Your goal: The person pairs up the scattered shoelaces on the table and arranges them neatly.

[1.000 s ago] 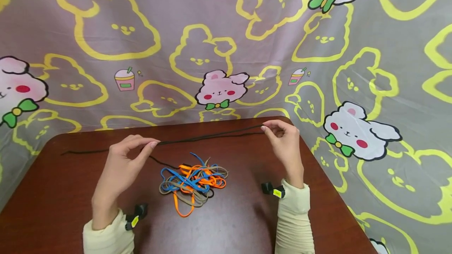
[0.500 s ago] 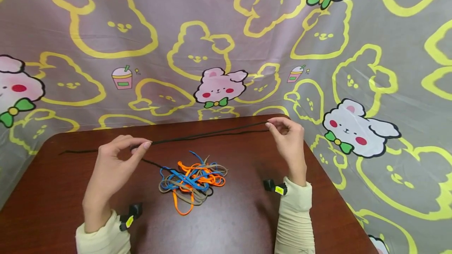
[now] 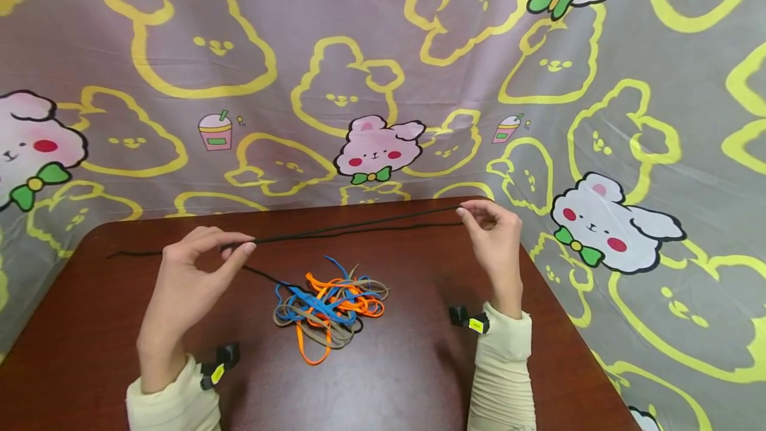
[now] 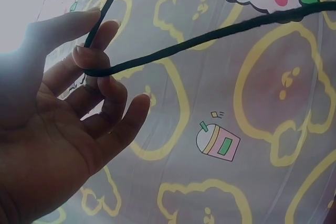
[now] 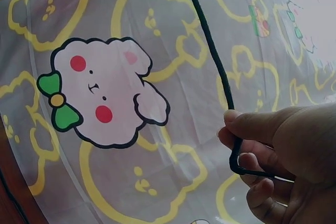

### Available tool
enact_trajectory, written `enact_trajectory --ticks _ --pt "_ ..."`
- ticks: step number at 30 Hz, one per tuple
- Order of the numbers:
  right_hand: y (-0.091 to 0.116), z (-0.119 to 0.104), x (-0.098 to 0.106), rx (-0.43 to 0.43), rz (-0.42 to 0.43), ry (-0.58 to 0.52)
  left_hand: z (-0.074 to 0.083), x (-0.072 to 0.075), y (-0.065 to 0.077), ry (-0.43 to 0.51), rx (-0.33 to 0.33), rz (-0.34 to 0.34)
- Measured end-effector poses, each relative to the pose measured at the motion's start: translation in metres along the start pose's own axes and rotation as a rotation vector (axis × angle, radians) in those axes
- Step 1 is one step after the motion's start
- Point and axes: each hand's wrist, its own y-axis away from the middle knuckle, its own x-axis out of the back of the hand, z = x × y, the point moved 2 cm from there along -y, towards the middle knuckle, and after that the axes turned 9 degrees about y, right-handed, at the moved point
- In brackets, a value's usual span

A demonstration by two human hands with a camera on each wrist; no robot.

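A black shoelace (image 3: 356, 224) stretches above the far part of the table between my two hands. My left hand (image 3: 197, 285) pinches it between thumb and index finger, other fingers loosely bent. At the right, my right hand (image 3: 495, 245) pinches the lace with its fingertips; in the right wrist view the lace (image 5: 212, 51) bends below the pinch and runs back along the fingers. A second black strand hangs lower between the hands. Another stretch extends left past my left hand, and one slants down to a tangle of blue laces (image 3: 311, 301), orange laces (image 3: 329, 338) and grey-brown laces (image 3: 341, 336).
The dark reddish-brown table (image 3: 395, 384) spans the space beneath both arms. Behind it and along the right side hangs a grey cloth (image 3: 455, 92) printed with cartoon animals. Small black wrist cameras (image 3: 467, 318) sit at the sleeve cuffs.
My hands have drawn slightly apart, the left going left and the right going right, lengthening the lace between them. The black strand by the tangle has shifted, with its end of blue and orange laces stirred.
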Motion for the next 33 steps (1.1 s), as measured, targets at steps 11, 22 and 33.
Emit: enact_trajectory --ticks 11,22,33 --pt "0.001 -0.008 0.006 -0.072 0.087 0.027 -0.002 0.003 0.001 0.009 -0.020 0.023" --pt "0.002 -0.036 0.019 -0.107 0.146 0.005 0.002 0.008 0.002 0.007 0.020 0.024" --pt "0.001 -0.029 0.026 -0.122 0.232 -0.007 0.006 0.024 0.007 -0.018 0.084 0.091"
